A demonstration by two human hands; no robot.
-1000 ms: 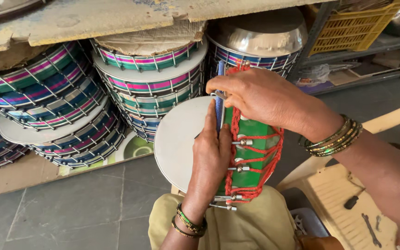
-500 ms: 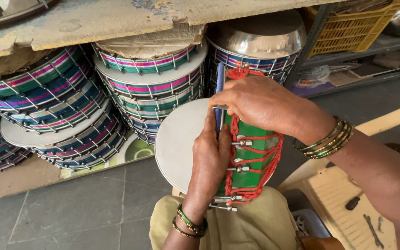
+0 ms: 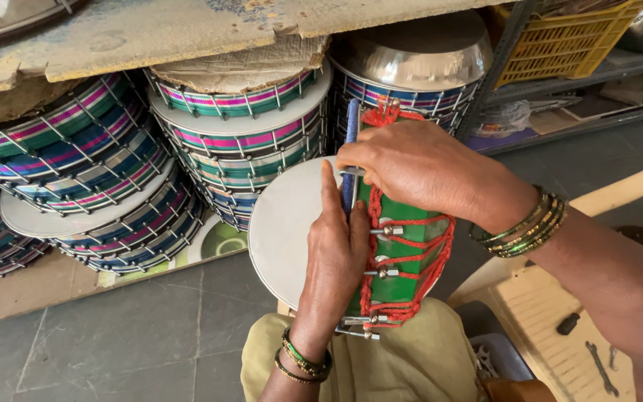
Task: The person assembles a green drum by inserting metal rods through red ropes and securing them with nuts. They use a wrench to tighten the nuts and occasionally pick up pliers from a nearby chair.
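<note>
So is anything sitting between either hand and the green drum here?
Nothing visible does. The left hand lies flat on the green drum at the edge of its white skin, and the right hand rests on top of its upper rim by the red cord. The stacked striped drums stand behind, apart from it.

Grey stone floor (image 3: 113, 342) is carrying stacked striped drums (image 3: 91, 186). A cardboard sheet (image 3: 31, 286) is lying beneath them. A wooden shelf (image 3: 150, 37) is running above.

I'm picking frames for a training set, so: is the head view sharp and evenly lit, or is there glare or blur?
Head view: sharp on both hands and the green drum; soft, even daylight with faint shadows; mild glare on the steel bowl; wide-lens bending at the edges.
</note>
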